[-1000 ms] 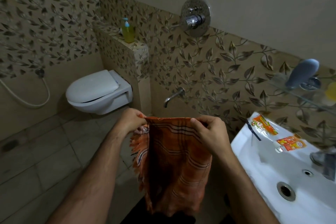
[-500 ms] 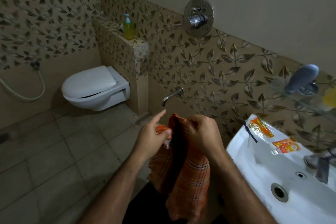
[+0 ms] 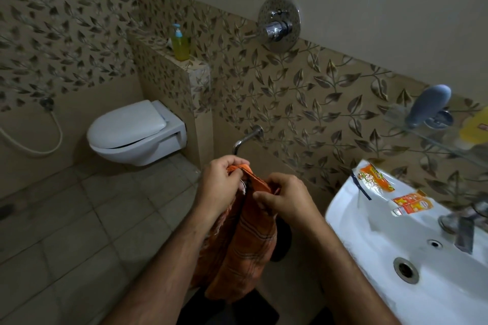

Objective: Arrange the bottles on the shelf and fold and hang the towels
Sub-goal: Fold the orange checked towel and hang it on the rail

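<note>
Hose [image 3: 39,140]: at your far left a pale hose loops down the wall from a small fitting.
Toilet [image 3: 134,132]: a white wall-hung toilet with its lid down, left of the tiled ledge.
Soap bottle [image 3: 180,43]: a yellow-green pump bottle with a blue top stands upright on the tiled ledge [image 3: 190,66], above and right of the toilet.
Wall tap [image 3: 247,137]: a chrome spout sticks out of the wall just above your hands (the round shower mixer [image 3: 278,24] sits higher up on the same wall).
Left hand [image 3: 220,187]: your fingers are curled and pinching the top edge of the towel at its left end.
Towel [image 3: 245,245]: the orange striped towel is gathered into a narrow bunch and hangs down between your forearms, held up in the air in front of you, well left of the sink.
Right hand [image 3: 284,199]: your thumb and fingers are curled onto the towel's top edge, just beside your left hand.
Sink [image 3: 369,245]: a white basin at your right, with two orange sachets [image 3: 396,192] lying on its back rim.
Glass shelf [image 3: 422,134]: above the sink; a grey-blue bottle [image 3: 429,105] leans tilted on it, and a yellow object [image 3: 475,129] at the frame's edge is too blurred to name.
</note>
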A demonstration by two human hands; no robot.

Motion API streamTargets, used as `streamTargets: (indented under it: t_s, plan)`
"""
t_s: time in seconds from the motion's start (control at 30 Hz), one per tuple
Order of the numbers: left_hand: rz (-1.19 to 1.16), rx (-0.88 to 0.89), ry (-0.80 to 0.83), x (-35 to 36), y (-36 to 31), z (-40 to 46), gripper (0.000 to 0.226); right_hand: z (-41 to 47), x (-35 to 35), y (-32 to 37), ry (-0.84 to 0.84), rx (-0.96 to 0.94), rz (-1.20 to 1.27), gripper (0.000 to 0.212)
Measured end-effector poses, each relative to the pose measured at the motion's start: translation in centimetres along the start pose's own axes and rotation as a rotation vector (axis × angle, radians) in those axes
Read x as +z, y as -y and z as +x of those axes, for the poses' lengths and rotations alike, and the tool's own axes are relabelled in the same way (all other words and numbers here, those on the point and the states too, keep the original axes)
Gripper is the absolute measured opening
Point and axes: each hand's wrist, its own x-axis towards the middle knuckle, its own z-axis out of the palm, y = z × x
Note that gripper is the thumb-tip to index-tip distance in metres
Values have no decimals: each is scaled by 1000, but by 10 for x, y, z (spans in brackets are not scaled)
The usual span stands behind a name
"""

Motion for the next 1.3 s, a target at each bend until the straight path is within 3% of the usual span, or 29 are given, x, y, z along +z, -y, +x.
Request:
streamTargets:
  t_s: [0.07,0.17,0.23,0.33,0.47,0.7,0.87,0.97,1.03,1.17,1.3]
  plan:
    - [23,31,-9,-3,-7,0,27,-1,1,-2,110,62,177,19]
    - [75,57,-20,-7,-12,-2,27,0,2,-2,173,26,224,33]
    - [129,56,-65,-13,-11,-1,26,1,2,-1,134,34,221,29]
    - [192,23,-178,-27,-6,8,26,2,-8,2,52,37,27,15]
    - [182,19,-227,-34,-13,14,26,-2,-13,14,221,10,-45,4]
    - [149,60,-274,-34,-21,13,23,1,3,0,302,55,-20,15]
    - [130,68,-293,-36,-26,15,21,4,6,-12,171,42,-139,21]
    - [114,85,-301,-37,-31,15,21,7,12,-22,-6,28,-277,11]
    - [115,88,-310,-38,-33,17,21,11,13,-30,-127,74,-313,4]
    - [115,83,-348,-41,-37,25,21,23,8,-40,-249,170,-394,13]
    - [138,58,-419,-52,-41,35,20,41,-8,-45,-251,326,-462,20]
